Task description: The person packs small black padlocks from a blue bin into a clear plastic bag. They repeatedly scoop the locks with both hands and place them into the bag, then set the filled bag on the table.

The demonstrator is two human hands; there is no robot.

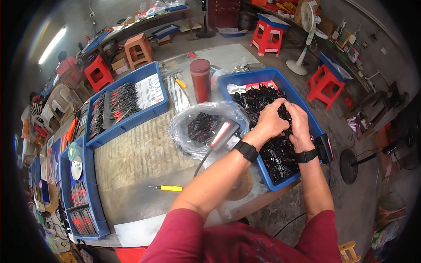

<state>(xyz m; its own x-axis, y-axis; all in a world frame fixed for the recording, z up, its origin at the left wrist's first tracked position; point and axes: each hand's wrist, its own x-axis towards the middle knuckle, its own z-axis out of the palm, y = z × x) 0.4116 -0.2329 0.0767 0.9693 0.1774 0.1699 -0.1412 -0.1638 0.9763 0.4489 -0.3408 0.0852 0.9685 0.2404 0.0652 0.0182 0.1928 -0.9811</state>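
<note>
My left hand (272, 119) and my right hand (298, 121) meet above a blue bin (315, 113) heaped with small black plastic parts (275, 161). Both hands are closed, with fingers curled and fingertips nearly touching. What they pinch is hidden or blends with the dark parts below. Each wrist wears a black strap; a boxy device (224, 135) is fixed at the left one, another (324, 148) at the right. Left of the bin, a clear plastic bag (177, 127) stands open with similar black parts inside.
A dark red cylinder (201, 81) stands behind the bag. A yellow-handled screwdriver (171, 188) lies on the worktable (136, 153). Blue trays (127, 121) with rows of black and red pieces sit at the left. Red stools (325, 85) and a white fan (302, 52) stand beyond the table.
</note>
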